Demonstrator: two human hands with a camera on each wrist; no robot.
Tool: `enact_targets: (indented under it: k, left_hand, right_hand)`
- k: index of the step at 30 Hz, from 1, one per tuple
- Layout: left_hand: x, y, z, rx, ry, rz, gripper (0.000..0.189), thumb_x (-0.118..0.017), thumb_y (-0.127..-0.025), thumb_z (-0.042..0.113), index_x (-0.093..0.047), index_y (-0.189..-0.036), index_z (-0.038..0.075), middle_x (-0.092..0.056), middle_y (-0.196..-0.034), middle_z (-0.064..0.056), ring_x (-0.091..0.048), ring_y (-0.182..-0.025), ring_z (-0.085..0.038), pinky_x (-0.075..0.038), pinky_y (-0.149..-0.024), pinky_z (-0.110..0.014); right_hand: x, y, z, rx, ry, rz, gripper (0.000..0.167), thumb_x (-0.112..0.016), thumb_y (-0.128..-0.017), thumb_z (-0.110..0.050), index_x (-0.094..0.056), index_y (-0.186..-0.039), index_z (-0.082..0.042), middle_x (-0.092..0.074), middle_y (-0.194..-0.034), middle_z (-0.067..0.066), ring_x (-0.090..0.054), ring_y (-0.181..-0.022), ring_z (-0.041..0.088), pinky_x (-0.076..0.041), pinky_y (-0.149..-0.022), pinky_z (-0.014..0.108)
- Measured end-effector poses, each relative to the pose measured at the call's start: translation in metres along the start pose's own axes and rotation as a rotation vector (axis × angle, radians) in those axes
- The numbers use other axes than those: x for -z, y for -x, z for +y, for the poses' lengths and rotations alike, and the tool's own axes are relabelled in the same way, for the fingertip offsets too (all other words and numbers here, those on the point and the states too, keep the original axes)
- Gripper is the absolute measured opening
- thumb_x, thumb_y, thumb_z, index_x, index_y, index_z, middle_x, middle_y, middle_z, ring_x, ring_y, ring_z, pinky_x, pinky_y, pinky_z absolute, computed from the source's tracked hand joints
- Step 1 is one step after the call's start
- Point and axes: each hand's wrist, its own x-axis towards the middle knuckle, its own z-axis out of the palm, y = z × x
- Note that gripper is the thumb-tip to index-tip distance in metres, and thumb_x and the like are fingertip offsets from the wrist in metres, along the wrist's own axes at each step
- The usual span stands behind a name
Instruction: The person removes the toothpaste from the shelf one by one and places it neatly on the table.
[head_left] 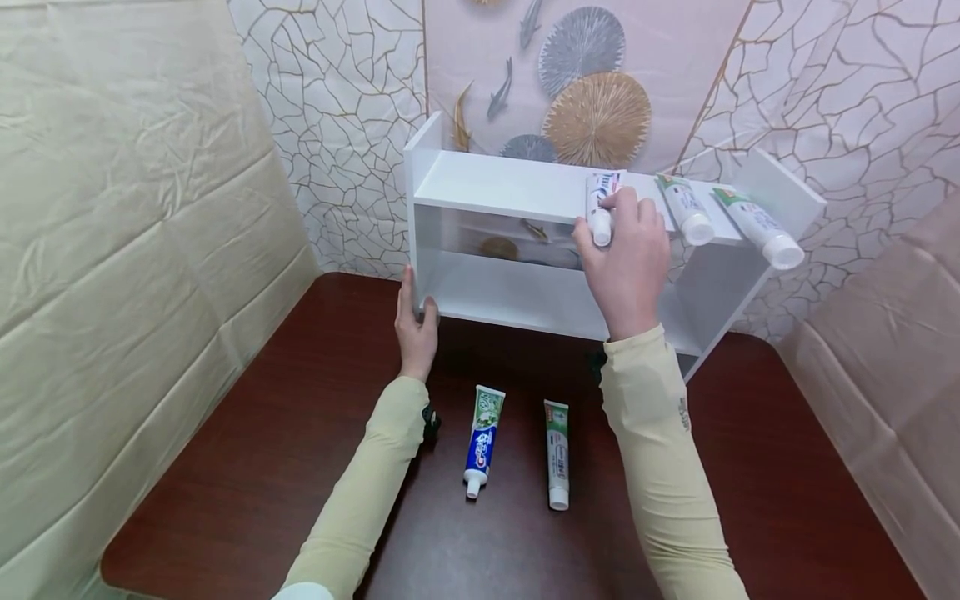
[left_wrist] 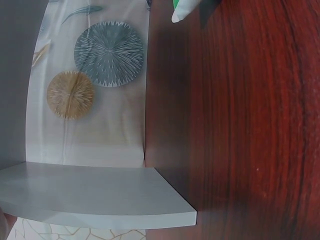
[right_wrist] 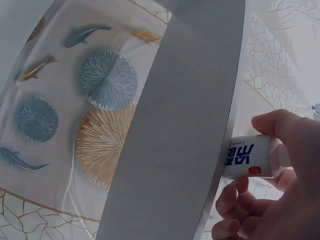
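My right hand (head_left: 628,262) pinches a white toothpaste tube (head_left: 600,208) near its cap, thumb on one side and fingers on the other. The tube's far end lies over the top board of a white shelf (head_left: 495,185), cap toward me. In the right wrist view the tube (right_wrist: 247,156) shows dark blue print beside the board's edge. My left hand (head_left: 417,333) holds the shelf's left side panel low down, fingers up along the outside and thumb at the front. Two green-and-white tubes, one (head_left: 686,208) and another (head_left: 759,227), lie on the top board's right, caps overhanging the front.
On the dark red wooden table (head_left: 300,433), a blue-and-green toothpaste tube (head_left: 484,433) and a green-and-white tube (head_left: 557,454) lie in front of the shelf. A patterned cloth (head_left: 330,125) hangs behind it. Beige cloth walls (head_left: 150,208) stand at both sides.
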Motion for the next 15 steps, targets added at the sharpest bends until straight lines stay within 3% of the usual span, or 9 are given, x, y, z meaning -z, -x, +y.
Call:
enact_targets:
  k: [4,10,15]
  left_hand:
    - [0.001,-0.001,0.000,-0.002,0.005,0.001,0.057,-0.045,-0.098,0.001,-0.030,-0.153,0.009,-0.030,-0.158,-0.012,-0.050,-0.110,-0.031,-0.036,-0.068,-0.024]
    - [0.002,-0.001,0.005,0.011,-0.003,-0.012,0.057,-0.045,-0.099,0.002,-0.028,-0.153,0.009,-0.029,-0.159,-0.012,-0.048,-0.120,-0.031,-0.037,-0.072,-0.026]
    - [0.002,0.000,0.003,0.015,-0.002,-0.020,0.057,-0.045,-0.099,0.002,-0.028,-0.153,0.008,-0.029,-0.159,-0.012,-0.046,-0.127,-0.031,-0.038,-0.078,-0.026]
  right_hand:
    - [0.002,0.002,0.000,-0.017,-0.012,-0.001,0.030,-0.060,-0.087,-0.023,-0.059,-0.109,-0.002,-0.062,-0.094,0.023,-0.056,-0.084,0.042,-0.041,-0.072,0.051]
    - [0.004,0.009,0.003,-0.014,-0.035,0.000,0.028,-0.056,-0.088,-0.020,-0.057,-0.110,-0.003,-0.068,-0.093,0.022,-0.057,-0.073,0.039,-0.038,-0.061,0.047]
    - [0.006,0.017,0.004,-0.014,-0.076,0.004,0.028,-0.055,-0.087,-0.017,-0.057,-0.110,-0.001,-0.068,-0.093,0.023,-0.053,-0.068,0.036,-0.034,-0.059,0.039]
